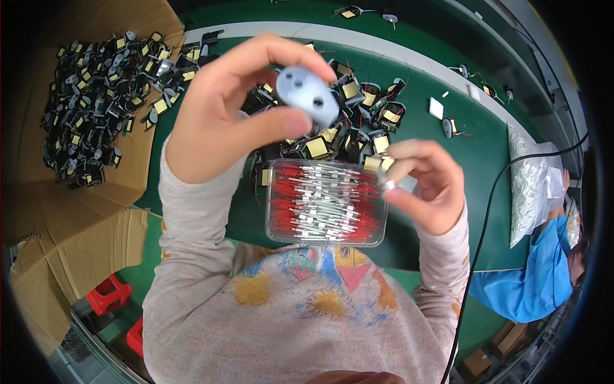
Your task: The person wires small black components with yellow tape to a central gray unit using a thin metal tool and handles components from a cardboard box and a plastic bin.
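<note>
While the green table (478, 131) carried a heap of black assemblies (316, 148) beyond the clear tray (269, 201) at its near edge, the left hand (220, 105) pinched a grey oval housing (306, 95) between thumb and forefinger above the heap, its long axis slanting from far left to near right. By the tray's far right corner, the right hand (435, 185) pinched a small silvery piece (386, 184), too blurred to identify; the housing was leftward and farther out from that hand.
</note>
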`<state>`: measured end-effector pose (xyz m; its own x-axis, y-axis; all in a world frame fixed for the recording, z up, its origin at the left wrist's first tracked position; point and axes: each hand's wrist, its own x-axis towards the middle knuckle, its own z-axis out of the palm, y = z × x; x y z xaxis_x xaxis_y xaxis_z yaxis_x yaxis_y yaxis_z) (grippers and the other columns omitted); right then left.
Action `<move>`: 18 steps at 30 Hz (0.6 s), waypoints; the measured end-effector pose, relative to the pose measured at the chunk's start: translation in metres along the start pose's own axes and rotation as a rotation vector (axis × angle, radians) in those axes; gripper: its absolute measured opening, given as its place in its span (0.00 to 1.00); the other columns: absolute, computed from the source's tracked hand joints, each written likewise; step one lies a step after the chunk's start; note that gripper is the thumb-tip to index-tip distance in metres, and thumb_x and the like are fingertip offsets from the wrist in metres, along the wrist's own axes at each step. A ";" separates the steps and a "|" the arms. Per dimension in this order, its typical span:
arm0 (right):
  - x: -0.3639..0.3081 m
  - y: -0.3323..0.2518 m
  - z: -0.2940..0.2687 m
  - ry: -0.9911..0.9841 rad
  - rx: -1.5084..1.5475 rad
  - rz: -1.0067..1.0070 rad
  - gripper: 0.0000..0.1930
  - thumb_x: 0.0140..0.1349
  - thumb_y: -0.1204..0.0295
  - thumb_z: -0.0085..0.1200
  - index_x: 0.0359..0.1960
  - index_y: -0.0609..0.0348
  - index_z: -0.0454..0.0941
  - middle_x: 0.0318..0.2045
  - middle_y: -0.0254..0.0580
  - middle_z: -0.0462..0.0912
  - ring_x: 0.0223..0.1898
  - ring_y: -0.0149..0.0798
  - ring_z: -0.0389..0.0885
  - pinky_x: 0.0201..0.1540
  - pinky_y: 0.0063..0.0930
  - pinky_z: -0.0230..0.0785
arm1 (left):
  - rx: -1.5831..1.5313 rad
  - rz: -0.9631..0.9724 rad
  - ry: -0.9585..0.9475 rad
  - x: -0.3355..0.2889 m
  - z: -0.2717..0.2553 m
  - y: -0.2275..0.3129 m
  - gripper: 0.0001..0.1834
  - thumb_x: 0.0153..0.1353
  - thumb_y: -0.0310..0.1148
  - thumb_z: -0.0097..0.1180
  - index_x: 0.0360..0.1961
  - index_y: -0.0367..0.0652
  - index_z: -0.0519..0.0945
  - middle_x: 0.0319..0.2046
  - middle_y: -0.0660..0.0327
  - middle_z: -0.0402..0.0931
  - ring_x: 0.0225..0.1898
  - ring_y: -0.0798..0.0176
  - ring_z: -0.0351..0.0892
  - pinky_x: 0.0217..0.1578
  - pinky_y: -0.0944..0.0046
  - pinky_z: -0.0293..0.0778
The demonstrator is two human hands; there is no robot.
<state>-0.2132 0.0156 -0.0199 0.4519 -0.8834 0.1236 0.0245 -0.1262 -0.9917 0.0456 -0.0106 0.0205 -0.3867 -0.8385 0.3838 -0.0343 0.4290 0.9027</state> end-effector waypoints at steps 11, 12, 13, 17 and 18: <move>0.026 0.006 0.025 0.091 0.757 -0.093 0.24 0.48 0.80 0.57 0.49 0.63 0.64 0.32 0.41 0.79 0.37 0.32 0.76 0.45 0.26 0.66 | -0.379 -0.110 -0.485 0.004 0.038 -0.013 0.20 0.42 0.36 0.69 0.37 0.36 0.80 0.43 0.56 0.71 0.46 0.60 0.69 0.50 0.64 0.62; 0.027 0.006 0.025 0.062 0.768 -0.096 0.26 0.48 0.79 0.58 0.50 0.64 0.64 0.32 0.41 0.79 0.38 0.33 0.76 0.46 0.27 0.66 | -0.450 -0.161 -0.463 0.003 0.040 -0.014 0.21 0.42 0.35 0.69 0.37 0.36 0.79 0.41 0.57 0.71 0.45 0.60 0.69 0.50 0.64 0.62; 0.028 0.006 0.025 0.061 0.767 -0.097 0.26 0.48 0.79 0.58 0.50 0.64 0.64 0.32 0.41 0.79 0.38 0.33 0.76 0.46 0.27 0.66 | -0.524 -0.211 -0.445 0.003 0.041 -0.015 0.22 0.42 0.35 0.70 0.38 0.36 0.79 0.40 0.58 0.71 0.44 0.61 0.69 0.49 0.65 0.61; 0.032 -0.002 0.013 -0.020 0.729 -0.096 0.27 0.45 0.80 0.60 0.51 0.66 0.66 0.34 0.42 0.79 0.37 0.35 0.77 0.47 0.28 0.66 | -0.468 -0.225 -0.452 0.006 0.037 -0.011 0.21 0.40 0.35 0.71 0.36 0.36 0.81 0.37 0.59 0.73 0.44 0.61 0.70 0.49 0.64 0.62; 0.033 -0.003 0.008 -0.049 0.544 -0.169 0.25 0.45 0.80 0.61 0.48 0.67 0.69 0.35 0.43 0.80 0.37 0.36 0.77 0.46 0.29 0.66 | -0.468 -0.226 -0.453 0.006 0.036 -0.011 0.21 0.40 0.35 0.71 0.36 0.36 0.81 0.37 0.59 0.73 0.44 0.61 0.70 0.49 0.64 0.62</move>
<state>-0.1915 -0.0096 -0.0130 0.4419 -0.8478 0.2933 0.5499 -0.0023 -0.8352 0.0109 -0.0082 0.0058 -0.7675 -0.6235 0.1490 0.2028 -0.0157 0.9791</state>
